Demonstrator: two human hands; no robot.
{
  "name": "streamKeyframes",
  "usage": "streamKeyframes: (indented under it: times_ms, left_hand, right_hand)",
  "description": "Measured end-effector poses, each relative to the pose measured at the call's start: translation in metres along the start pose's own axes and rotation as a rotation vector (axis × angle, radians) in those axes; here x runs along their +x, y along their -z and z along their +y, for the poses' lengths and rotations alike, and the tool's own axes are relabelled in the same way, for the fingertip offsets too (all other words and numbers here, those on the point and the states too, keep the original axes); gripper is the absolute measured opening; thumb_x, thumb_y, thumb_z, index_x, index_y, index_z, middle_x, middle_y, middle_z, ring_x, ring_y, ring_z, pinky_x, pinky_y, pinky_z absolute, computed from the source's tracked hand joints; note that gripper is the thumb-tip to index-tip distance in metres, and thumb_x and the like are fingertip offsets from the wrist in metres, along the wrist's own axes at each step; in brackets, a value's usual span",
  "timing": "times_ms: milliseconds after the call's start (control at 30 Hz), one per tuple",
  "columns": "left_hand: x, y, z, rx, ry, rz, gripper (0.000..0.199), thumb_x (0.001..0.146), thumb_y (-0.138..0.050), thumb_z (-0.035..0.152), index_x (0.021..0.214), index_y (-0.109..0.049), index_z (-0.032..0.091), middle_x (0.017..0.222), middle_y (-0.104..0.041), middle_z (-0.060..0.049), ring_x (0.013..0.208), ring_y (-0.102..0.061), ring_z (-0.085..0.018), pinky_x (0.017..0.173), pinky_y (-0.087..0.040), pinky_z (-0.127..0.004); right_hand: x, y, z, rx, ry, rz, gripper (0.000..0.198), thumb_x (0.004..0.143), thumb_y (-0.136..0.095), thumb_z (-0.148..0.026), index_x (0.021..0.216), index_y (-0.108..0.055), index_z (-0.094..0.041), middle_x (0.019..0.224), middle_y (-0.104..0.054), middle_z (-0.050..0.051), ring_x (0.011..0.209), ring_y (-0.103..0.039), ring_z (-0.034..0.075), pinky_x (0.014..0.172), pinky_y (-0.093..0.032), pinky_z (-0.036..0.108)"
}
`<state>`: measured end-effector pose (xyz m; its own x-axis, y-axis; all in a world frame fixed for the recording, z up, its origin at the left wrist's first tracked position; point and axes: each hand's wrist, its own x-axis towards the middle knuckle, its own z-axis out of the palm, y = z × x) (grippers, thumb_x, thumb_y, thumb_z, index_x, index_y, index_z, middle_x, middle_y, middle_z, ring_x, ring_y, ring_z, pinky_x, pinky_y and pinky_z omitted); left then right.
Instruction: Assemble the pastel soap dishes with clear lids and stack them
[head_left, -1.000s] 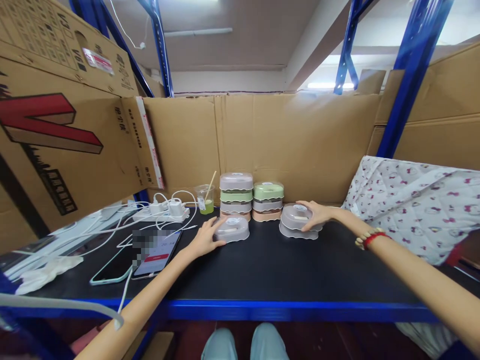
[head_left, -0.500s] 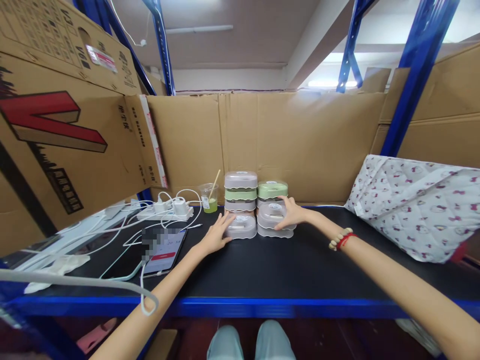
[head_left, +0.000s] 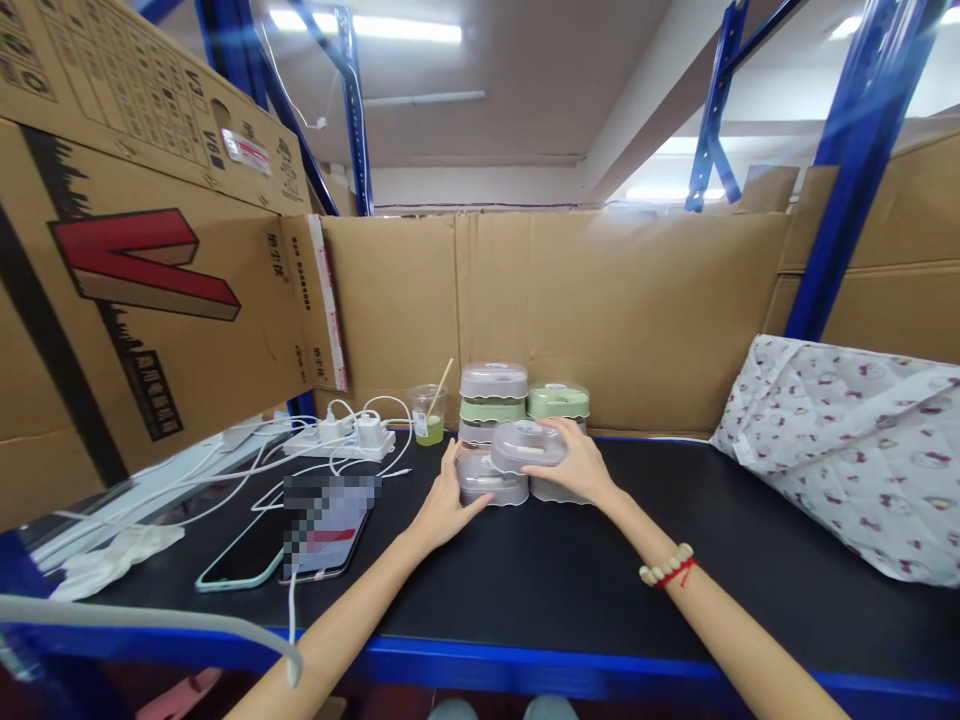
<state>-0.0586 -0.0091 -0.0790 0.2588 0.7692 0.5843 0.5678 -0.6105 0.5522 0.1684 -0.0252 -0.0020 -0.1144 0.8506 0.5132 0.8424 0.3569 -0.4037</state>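
The right hand (head_left: 576,464) grasps a grey lidded box (head_left: 527,446), fingers (head_left: 553,428) curled over its top and far side, thumb along the near edge. That box is lifted and sits partly over a second grey box (head_left: 484,482) on the black counter (head_left: 570,570); whether the two touch cannot be told. The left hand (head_left: 444,505) is pressed against the left end of the lower box, fingers (head_left: 451,462) spread flat along its side — bracing, not clenched. Under the right palm lies a pale ruffled base (head_left: 551,491). Just beyond the fingers stand two stacks of boxes (head_left: 517,395), grey and green, against the cardboard wall (head_left: 600,300). Left of the left hand — a plastic cup (head_left: 428,412) with a stick, a power strip (head_left: 341,438) with white cables, and two phones (head_left: 289,530). Well right of the right hand lies a printed quilt (head_left: 855,440).
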Motion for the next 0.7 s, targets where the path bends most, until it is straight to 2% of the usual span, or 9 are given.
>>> streamKeyframes:
  times_ms: [67,133,233,367,500,600,700]
  left_hand:
    - [0.000,0.001,0.001,0.007,0.017,0.042,0.091,0.074,-0.058,0.054,0.142,-0.007,0.021,0.150,-0.018,-0.019,0.138,-0.025,-0.031,0.110,-0.027,-0.047]
    - [0.000,0.003,0.003,0.041,0.018,0.076,0.089,0.073,-0.060,0.053,0.141,-0.012,0.022,0.149,-0.020,-0.018,0.138,-0.026,-0.031,0.109,-0.029,-0.048]
    - [0.000,0.009,0.008,0.109,0.000,0.100,0.074,0.077,-0.058,0.049,0.137,-0.024,0.023,0.145,-0.027,-0.017,0.136,-0.028,-0.031,0.106,-0.032,-0.049]
    - [-0.001,0.016,0.019,0.191,-0.048,0.173,0.044,0.085,-0.047,0.035,0.128,-0.044,0.026,0.139,-0.038,-0.013,0.130,-0.038,-0.029,0.101,-0.036,-0.047]
    - [0.009,0.017,0.039,0.264,-0.236,0.355,0.032,0.087,-0.040,0.025,0.115,-0.056,0.024,0.130,-0.048,-0.011,0.125,-0.043,-0.026,0.103,-0.032,-0.044]
    - [0.031,0.017,0.055,0.286,-0.383,0.506,0.029,0.086,-0.043,0.026,0.111,-0.058,0.023,0.125,-0.053,-0.010,0.122,-0.045,-0.026,0.102,-0.033,-0.043]
    - [0.054,0.019,0.065,0.239,-0.521,0.664,0.029,0.087,-0.044,0.022,0.111,-0.058,0.025,0.124,-0.055,-0.008,0.117,-0.048,-0.022,0.097,-0.037,-0.040]
  right_hand:
    - [0.003,-0.013,-0.015,-0.003,0.054,-0.056,0.064,0.061,-0.074,-0.048,0.119,-0.055,-0.030,0.132,-0.049,0.006,0.124,-0.047,0.028,0.102,-0.037,0.046]
    - [0.005,-0.023,-0.026,-0.005,0.081,-0.121,0.064,0.065,-0.071,-0.049,0.123,-0.054,-0.028,0.136,-0.046,0.008,0.127,-0.043,0.028,0.104,-0.034,0.046]
    - [0.005,-0.030,-0.035,-0.023,0.101,-0.147,0.068,0.069,-0.068,-0.050,0.131,-0.048,-0.027,0.142,-0.039,0.011,0.133,-0.036,0.027,0.108,-0.029,0.046]
    - [0.004,-0.030,-0.030,-0.048,0.158,-0.109,0.080,0.065,-0.069,-0.053,0.136,-0.040,-0.030,0.144,-0.036,0.011,0.137,-0.027,0.029,0.110,-0.024,0.050]
    - [0.003,-0.036,-0.020,0.038,0.143,-0.119,0.071,0.066,-0.070,-0.048,0.131,-0.047,-0.032,0.138,-0.041,0.010,0.133,-0.035,0.030,0.107,-0.027,0.051]
    - [0.001,-0.042,-0.014,0.144,0.160,-0.044,0.068,0.058,-0.078,-0.044,0.120,-0.056,-0.030,0.126,-0.047,0.009,0.122,-0.047,0.029,0.102,-0.037,0.048]
    - [-0.002,-0.042,-0.013,0.233,0.177,0.045,0.068,0.049,-0.083,-0.041,0.112,-0.061,-0.030,0.117,-0.047,0.007,0.111,-0.054,0.028,0.093,-0.046,0.047]
